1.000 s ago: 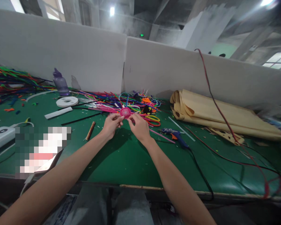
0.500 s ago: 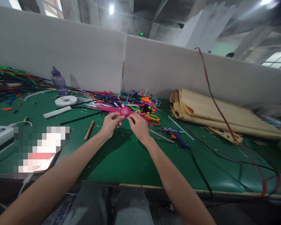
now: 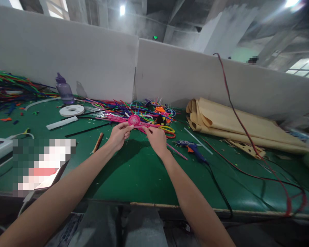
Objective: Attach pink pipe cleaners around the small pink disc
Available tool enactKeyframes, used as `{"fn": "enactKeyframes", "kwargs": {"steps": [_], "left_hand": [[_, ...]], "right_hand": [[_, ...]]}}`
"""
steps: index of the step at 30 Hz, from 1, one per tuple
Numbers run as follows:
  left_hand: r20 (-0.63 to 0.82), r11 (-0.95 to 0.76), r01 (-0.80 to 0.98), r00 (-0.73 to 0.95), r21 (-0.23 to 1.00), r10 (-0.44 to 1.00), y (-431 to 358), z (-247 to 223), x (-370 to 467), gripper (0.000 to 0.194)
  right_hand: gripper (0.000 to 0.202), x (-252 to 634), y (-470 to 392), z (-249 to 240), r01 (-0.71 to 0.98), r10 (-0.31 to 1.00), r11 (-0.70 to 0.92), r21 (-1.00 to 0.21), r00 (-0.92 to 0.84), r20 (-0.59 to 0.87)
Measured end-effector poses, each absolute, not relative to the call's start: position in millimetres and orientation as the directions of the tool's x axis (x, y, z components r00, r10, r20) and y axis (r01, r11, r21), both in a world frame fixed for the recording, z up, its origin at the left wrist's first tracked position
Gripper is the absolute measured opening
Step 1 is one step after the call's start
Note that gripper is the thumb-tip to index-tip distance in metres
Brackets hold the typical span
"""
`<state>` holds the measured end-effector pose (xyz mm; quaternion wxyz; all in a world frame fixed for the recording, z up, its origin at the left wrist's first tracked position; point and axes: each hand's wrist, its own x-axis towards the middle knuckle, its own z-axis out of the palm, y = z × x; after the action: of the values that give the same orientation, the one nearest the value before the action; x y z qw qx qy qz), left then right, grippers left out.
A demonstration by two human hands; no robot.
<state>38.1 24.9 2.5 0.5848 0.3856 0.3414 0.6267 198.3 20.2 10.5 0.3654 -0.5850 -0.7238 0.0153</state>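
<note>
Pinched between the thumb and fingers of my left hand [image 3: 119, 136] is a small round pink piece [image 3: 134, 120] with a paler centre. Thin pale strands seem to stick out around it. My right hand [image 3: 156, 138] is a short way to its right, thumb and fingertips pressed together. Whatever lies in that pinch is too fine to make out. Behind both hands spreads a heap of colourful pipe cleaners [image 3: 113, 115], mostly pink at the front. A yellow loop [image 3: 169, 131] lies just beyond my right hand.
A blue glue gun [image 3: 192, 149] with a black cord lies right of my hands. Rolled brown paper [image 3: 237, 123] is further right. On the left are a white ribbon spool [image 3: 67, 110], a purple bottle [image 3: 64, 90], a wooden-looking stick [image 3: 98, 143] and a blurred phone [image 3: 47, 168].
My right hand has drawn away to the right from the pink piece, leaving a gap. My left hand has shifted slightly left and the piece has moved with it.
</note>
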Motion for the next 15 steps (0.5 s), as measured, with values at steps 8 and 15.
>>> {"fn": "enactKeyframes", "kwargs": {"steps": [8, 15], "left_hand": [[0.057, 0.018, -0.554, 0.119, 0.833, 0.991, 26, 9, 32, 0.021], [0.049, 0.011, -0.464, 0.117, 0.886, 0.992, 24, 7, 34, 0.021]], "right_hand": [[0.044, 224, 35, 9, 0.725, 0.934, 0.237, -0.647, 0.014, 0.358], [0.021, 243, 45, 12, 0.773, 0.868, 0.188, -0.605, 0.158, 0.471]]}}
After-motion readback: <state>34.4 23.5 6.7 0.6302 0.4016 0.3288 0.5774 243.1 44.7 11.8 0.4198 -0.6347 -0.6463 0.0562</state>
